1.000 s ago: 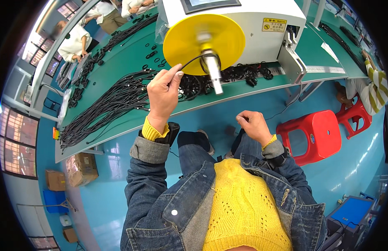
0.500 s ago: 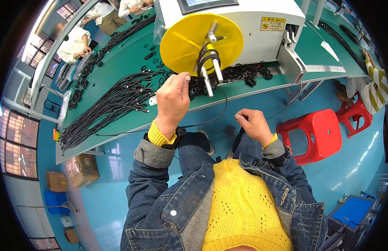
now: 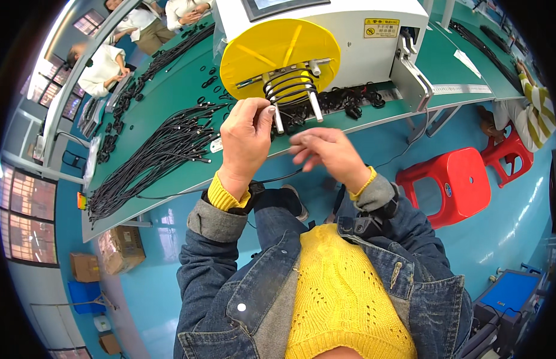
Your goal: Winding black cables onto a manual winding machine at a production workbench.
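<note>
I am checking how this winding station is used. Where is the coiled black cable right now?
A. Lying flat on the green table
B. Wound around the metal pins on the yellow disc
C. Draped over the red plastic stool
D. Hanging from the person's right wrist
B: the coiled black cable loops around the metal pins on the round yellow disc, with the left hand at its edge.

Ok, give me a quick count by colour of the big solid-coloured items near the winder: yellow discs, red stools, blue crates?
Yellow winding disc: 1
Red plastic stools: 2, the second one partly hidden under a seated person
Blue crate: 1
Total: 4
</note>
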Available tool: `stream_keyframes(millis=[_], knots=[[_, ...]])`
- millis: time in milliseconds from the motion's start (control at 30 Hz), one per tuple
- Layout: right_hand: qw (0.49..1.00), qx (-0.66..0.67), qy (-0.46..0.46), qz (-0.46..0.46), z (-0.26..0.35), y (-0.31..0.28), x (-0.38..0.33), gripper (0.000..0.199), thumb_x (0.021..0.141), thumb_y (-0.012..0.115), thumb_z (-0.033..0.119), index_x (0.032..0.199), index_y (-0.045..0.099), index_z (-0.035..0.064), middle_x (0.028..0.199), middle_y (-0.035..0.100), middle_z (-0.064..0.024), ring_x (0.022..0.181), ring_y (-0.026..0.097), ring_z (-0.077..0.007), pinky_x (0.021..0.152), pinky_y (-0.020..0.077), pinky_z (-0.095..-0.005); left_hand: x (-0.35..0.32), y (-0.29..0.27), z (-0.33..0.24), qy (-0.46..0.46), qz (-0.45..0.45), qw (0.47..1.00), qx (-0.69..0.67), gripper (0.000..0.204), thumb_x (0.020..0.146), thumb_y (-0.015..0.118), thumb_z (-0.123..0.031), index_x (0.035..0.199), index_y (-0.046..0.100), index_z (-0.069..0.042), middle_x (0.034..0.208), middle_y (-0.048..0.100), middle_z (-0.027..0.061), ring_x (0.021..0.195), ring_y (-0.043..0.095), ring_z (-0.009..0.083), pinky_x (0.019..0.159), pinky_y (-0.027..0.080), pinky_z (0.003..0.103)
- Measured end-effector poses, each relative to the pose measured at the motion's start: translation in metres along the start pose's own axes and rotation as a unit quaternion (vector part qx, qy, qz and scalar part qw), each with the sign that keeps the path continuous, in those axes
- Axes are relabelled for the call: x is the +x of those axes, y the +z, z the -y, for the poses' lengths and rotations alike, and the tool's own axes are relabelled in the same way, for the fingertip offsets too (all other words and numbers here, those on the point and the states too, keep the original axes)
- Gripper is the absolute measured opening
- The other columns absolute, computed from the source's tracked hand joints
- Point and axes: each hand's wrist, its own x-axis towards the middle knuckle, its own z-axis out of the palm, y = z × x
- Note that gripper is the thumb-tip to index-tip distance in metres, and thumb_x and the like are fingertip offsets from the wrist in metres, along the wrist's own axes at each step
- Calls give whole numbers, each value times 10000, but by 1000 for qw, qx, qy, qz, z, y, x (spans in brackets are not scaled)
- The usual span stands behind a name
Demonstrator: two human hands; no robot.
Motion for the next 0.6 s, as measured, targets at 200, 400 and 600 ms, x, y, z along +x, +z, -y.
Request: stream_keyframes(millis=[200,400,600], knots=[[890,438,108,70,-3,36,34,290,926,411,205,1068,513,-27,963,604,-154,837,611,-231,710,517,-316,2,4,7,-166,18,970,-179,75,820,592,-43,820,534,4,673,545,38,544,527,108,501,443,241],[832,552,44,-24,-17,41,50,262,942,406,211,1061,509,2,941,612,-111,843,606,-181,692,508,-282,5,6,9,-197,20,940,-278,73,847,559,-37,851,495,0,691,548,25,556,532,64,506,465,199],[929,281,-174,-169,-13,21,37,175,920,467,160,968,552,14,839,622,-71,733,608,-145,610,498,-242,5,5,10,-206,45,928,-306,62,859,539,-34,865,482,-10,703,553,28,559,538,57,498,468,184]])
